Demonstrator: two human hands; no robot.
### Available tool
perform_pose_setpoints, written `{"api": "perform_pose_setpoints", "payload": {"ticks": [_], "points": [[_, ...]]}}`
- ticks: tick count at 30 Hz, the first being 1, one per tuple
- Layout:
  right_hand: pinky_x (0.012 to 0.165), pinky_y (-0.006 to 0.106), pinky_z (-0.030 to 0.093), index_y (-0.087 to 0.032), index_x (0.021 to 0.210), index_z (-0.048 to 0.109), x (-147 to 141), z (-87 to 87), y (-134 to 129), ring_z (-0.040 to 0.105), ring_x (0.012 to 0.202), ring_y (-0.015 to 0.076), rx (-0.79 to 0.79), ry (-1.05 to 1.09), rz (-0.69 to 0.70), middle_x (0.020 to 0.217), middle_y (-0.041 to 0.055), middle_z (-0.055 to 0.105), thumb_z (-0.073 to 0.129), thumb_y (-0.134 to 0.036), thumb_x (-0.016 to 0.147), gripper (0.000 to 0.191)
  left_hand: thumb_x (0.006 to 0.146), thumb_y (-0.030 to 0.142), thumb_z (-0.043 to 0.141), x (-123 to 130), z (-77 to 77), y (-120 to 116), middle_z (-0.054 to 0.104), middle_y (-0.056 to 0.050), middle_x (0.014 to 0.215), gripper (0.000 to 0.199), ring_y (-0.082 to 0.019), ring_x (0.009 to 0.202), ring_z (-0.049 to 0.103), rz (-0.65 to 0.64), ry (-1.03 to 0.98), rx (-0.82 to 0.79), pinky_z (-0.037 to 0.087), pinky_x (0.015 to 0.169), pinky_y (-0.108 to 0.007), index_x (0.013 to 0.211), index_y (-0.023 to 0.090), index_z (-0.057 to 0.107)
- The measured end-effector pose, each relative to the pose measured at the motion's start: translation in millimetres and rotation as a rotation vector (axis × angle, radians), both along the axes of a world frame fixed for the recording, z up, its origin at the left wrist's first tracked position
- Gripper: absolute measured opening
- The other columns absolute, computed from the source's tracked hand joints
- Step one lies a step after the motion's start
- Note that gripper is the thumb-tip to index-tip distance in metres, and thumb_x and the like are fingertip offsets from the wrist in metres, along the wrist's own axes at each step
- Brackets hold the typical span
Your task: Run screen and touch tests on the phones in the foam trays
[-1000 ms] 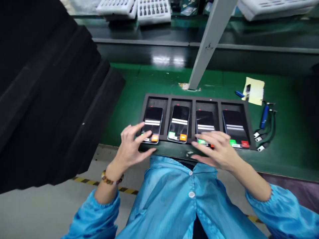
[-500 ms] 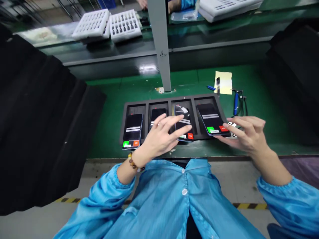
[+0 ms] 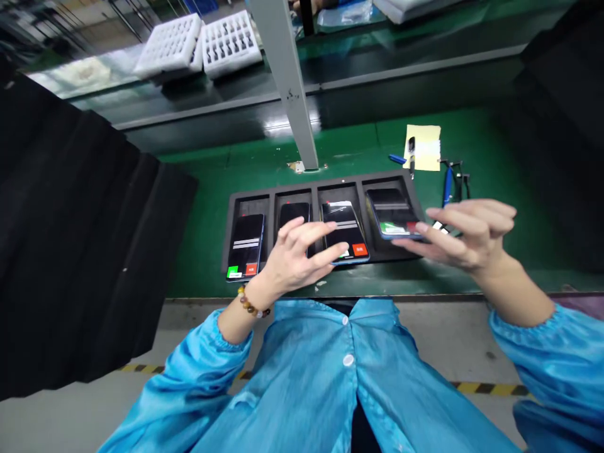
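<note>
A black foam tray [image 3: 272, 189] with compartments bears several phones with lit screens. My right hand [image 3: 467, 236] pinches the lower edge of the rightmost phone [image 3: 392, 211], thumb beneath and fingers at its red square; that edge is tilted up from the tray. My left hand [image 3: 299, 255] hovers over the middle of the tray, fingers apart, holding nothing. Its fingertips are over the left edge of the third phone [image 3: 350, 236], and it partly covers the second phone [image 3: 295, 212]. The leftmost phone [image 3: 247, 242] lies in its compartment, its lower end over the tray's front edge.
A grey post [image 3: 292, 94] rises behind the tray. Yellow paper [image 3: 427, 148] with pens, and a blue tool [image 3: 447, 185] with cables, lie at the right. Black stacks flank both sides. White trays [image 3: 231, 44] sit on the far ledge, where a person's hand partly shows.
The rightmost phone's lower edge has been raised by my right hand, which has moved slightly up. My left hand has shifted a little left. The view has shifted slightly.
</note>
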State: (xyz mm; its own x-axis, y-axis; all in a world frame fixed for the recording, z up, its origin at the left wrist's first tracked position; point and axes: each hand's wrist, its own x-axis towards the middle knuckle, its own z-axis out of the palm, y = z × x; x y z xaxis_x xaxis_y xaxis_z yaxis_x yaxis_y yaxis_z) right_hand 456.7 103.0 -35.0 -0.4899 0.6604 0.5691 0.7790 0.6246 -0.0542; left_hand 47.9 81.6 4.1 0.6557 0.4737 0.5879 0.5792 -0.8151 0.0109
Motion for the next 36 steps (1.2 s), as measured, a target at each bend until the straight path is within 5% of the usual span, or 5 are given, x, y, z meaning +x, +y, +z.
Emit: {"api": "perform_pose_setpoints", "payload": {"ticks": [6,11,23,32,36], "points": [[0.086,0.041,0.051,-0.036,0.109,0.070,-20,-40.4,-49,0.068,0.090,0.0217,-0.003,-0.010,-0.058,0.094,-0.0023,0.078,0.092,-0.054,0.084,0.038,0.098,0.030,0.078,10,-13.9,-28,0.068,-0.007,0.154,0.053,-0.025,0.137,0.063,0.091,0.123,-0.125,0.037,0.130,-0.046,0.149,0.036,0.064],[0.106,0.052,0.047,-0.031,0.142,0.056,-47,-18.7,-70,0.066,0.129,0.0312,-0.075,0.162,-0.015,0.128,0.0038,0.082,0.077,-0.032,0.096,0.051,0.097,0.037,0.081,-11,-11.5,-43,0.071,-0.010,0.148,0.053,-0.027,0.134,0.065,0.169,0.043,-0.242,0.037,0.129,-0.050,0.147,0.031,0.063],[0.116,0.054,0.036,-0.022,0.144,0.060,-147,19.4,-80,0.058,0.142,0.0319,-0.384,0.079,0.256,0.145,0.0054,0.075,0.052,-0.017,0.104,0.041,0.094,0.019,0.075,-140,-23.7,-75,0.083,-0.008,0.119,0.036,-0.030,0.116,0.073,0.680,-0.282,-0.142,0.040,0.122,-0.058,0.128,0.026,0.070],[0.125,0.057,0.029,-0.021,0.147,0.063,-254,36.2,-54,0.051,0.150,0.0340,-0.511,0.068,0.372,0.153,0.0034,0.071,0.052,-0.021,0.105,0.043,0.091,0.016,0.069,-161,-38.9,-101,0.086,-0.004,0.108,0.034,-0.030,0.108,0.075,0.695,-0.292,-0.092,0.043,0.115,-0.054,0.123,0.027,0.074],[0.127,0.058,0.026,-0.024,0.151,0.059,-245,44.0,-50,0.050,0.152,0.0326,-0.556,0.109,0.321,0.153,0.0027,0.070,0.049,-0.024,0.109,0.044,0.091,0.021,0.068,-166,-47.5,-108,0.086,-0.005,0.105,0.032,-0.031,0.106,0.077,0.649,-0.257,-0.123,0.042,0.115,-0.055,0.121,0.028,0.076]]}}
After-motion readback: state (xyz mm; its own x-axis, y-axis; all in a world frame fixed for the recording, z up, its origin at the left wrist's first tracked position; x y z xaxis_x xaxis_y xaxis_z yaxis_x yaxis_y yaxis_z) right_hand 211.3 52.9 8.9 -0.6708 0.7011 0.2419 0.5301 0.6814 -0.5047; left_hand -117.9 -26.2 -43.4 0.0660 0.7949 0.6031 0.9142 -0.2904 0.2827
